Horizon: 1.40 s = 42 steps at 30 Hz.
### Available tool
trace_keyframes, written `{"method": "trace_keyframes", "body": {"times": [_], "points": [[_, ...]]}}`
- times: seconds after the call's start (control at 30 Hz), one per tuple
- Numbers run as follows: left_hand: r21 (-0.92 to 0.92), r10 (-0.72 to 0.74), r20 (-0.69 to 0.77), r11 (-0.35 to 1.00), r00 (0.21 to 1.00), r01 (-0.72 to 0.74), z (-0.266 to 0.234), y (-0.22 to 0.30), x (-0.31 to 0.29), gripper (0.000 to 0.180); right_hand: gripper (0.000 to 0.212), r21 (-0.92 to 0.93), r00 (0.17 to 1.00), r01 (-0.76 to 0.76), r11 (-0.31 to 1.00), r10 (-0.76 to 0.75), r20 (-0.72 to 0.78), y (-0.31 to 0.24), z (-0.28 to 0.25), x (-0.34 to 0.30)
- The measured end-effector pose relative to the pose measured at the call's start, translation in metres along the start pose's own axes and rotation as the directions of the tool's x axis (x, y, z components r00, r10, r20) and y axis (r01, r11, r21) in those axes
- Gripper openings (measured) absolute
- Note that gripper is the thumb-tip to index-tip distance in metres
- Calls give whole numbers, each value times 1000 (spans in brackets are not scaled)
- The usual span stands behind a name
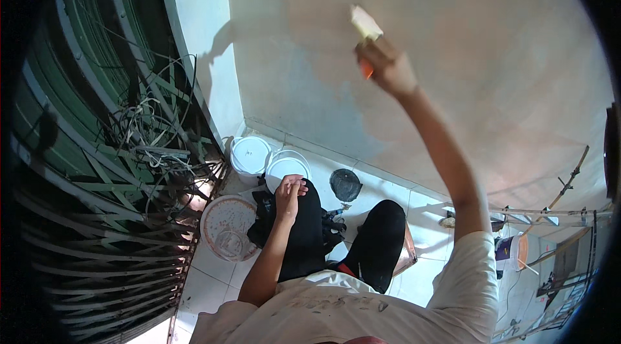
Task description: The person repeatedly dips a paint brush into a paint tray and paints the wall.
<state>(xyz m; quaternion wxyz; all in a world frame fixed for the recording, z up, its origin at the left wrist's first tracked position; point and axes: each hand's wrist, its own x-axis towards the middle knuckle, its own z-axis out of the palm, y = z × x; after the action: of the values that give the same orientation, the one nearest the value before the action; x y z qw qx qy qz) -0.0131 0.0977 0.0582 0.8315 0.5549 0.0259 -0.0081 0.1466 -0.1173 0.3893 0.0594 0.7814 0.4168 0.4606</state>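
Orange-handled brush-like tool (367,23), up-right of the corner white bucket (251,152), looks light and soft-tipped to me, best held by its handle (367,70), where my right hand (387,67) wraps it tightly; left hand (289,195), down-right of that bucket, half-curled, apparently empty.

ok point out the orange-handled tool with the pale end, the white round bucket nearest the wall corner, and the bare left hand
Orange-handled tool (367,23): head view, on its pale end.
White round bucket (251,153): head view, on its lid.
Bare left hand (288,196): head view, at its middle.
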Motion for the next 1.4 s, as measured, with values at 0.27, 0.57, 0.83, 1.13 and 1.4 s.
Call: {"method": "trace_keyframes", "body": {"times": [0.27, 0.57, 0.83, 1.13, 1.4], "points": [[-40, 11, 30, 999, 999, -10, -3, -6, -7, 24, 17, 255, 844, 91, 963, -211, 494, -69, 103, -123], [21, 12, 11, 1000, 1000, -12, -8, 0, -6, 23, 17, 300, 996, -16, 954, -11, 89, 9, 21, -21], [57, 8, 41, 998, 999, -10, 2, 6, -2, 21, 21, -70, 945, 207, 976, -181, 274, -45, 83, -119], [66, -22, 37, 998, 999, 20, -2, 9, -13, 17, 14, 357, 842, -327, 875, 98, 531, -93, 78, -187], [56, -49, 36, 997, 998, 47, -3, 0, -6, 21, 10, 268, 349, -921, 284, 906, 239, -92, -57, -341]]}}
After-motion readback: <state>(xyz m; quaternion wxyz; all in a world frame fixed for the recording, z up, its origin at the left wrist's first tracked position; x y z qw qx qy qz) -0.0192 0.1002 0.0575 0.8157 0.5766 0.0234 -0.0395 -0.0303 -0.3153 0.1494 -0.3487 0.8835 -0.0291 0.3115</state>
